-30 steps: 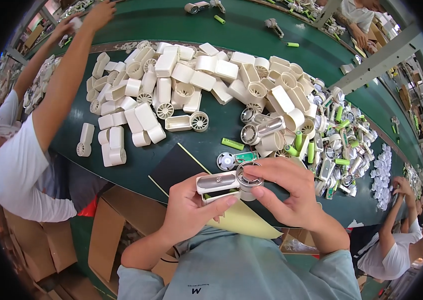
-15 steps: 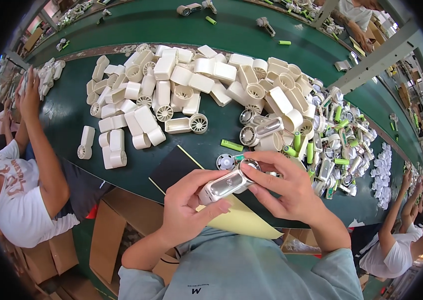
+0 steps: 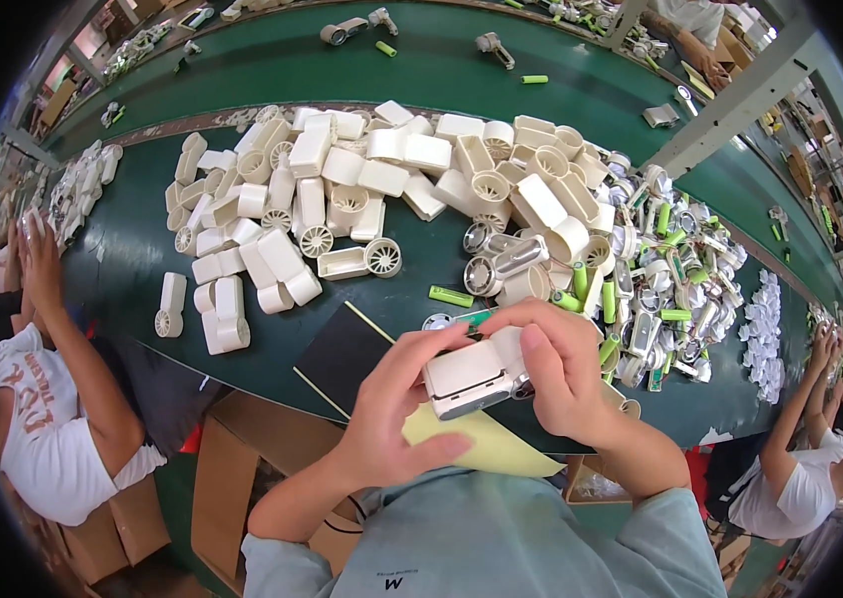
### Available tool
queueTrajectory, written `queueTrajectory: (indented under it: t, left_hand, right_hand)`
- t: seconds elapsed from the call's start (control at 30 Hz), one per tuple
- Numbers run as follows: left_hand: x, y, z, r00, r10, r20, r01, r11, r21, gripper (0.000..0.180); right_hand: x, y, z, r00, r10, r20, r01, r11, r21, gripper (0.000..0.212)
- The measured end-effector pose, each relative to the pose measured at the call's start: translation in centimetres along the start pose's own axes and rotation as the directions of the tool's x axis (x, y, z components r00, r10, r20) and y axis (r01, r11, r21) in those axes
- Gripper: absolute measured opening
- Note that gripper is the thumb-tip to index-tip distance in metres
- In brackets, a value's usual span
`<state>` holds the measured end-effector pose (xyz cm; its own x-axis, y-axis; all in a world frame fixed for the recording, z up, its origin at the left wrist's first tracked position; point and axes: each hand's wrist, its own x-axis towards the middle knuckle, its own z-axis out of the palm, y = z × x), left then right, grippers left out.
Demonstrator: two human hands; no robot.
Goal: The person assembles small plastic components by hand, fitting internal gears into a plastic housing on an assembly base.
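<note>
The left hand (image 3: 386,409) spreads its fingers around one end of a white fan casing (image 3: 466,374), thumb apart, seemingly to cradle it. The casing hangs between both hands; the right hand (image 3: 571,369) pinches its round end, probably for control.

On the dark green surface (image 3: 132,219), white shells (image 3: 401,149) and battery-laden parts (image 3: 641,299) lie heaped apart, perhaps by kind. Beyond: a seated co-worker (image 3: 72,448), then a cardboard box (image 3: 222,488).

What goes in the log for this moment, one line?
left hand: at cream casing, thumb off it | right hand: on its round end | beyond: loose green cylinder, casing pile | nearby: black sheet
</note>
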<state>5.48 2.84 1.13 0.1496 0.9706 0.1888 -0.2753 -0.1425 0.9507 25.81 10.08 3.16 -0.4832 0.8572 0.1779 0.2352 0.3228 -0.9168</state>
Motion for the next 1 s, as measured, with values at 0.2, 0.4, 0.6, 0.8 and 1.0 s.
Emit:
queueTrajectory:
  t: [0.2, 0.4, 0.6, 0.8, 1.0]
  left_hand:
    - [-0.7, -1.4, 0.8, 0.998, 0.006, -0.069, 0.015, 0.953, 0.302, 0.059]
    - [-0.4, -1.5, 0.5, 0.991, 0.096, 0.089, -0.129, 0.833, 0.539, 0.059]
    - [-0.7, -1.4, 1.5, 0.998, 0.041, 0.044, -0.053, 0.951, 0.306, 0.065]
    - [-0.3, -0.9, 2.9, 0.996, 0.048, -0.071, -0.029, 0.97, 0.242, 0.058]
    - [0.1, -0.9, 3.3, 0.993, 0.025, -0.111, -0.003, 0.981, 0.196, 0.05]
  right_hand:
    - [0.3, 1.2, 1.1, 0.944, -0.316, -0.097, 0.311, 0.948, -0.06, 0.023]
    - [0.0, 0.4, 1.2, 0.95, -0.276, -0.148, 0.262, 0.959, -0.109, 0.03]
    - [0.4, 0.8, 1.7, 0.921, -0.29, -0.26, 0.287, 0.957, -0.05, 0.032]
    - [0.3, 2.0, 2.5, 0.95, -0.095, -0.296, 0.152, 0.973, 0.175, 0.044]
    - [0.3, 2.2, 3.0, 0.94, -0.016, -0.341, 0.1, 0.968, 0.231, 0.046]
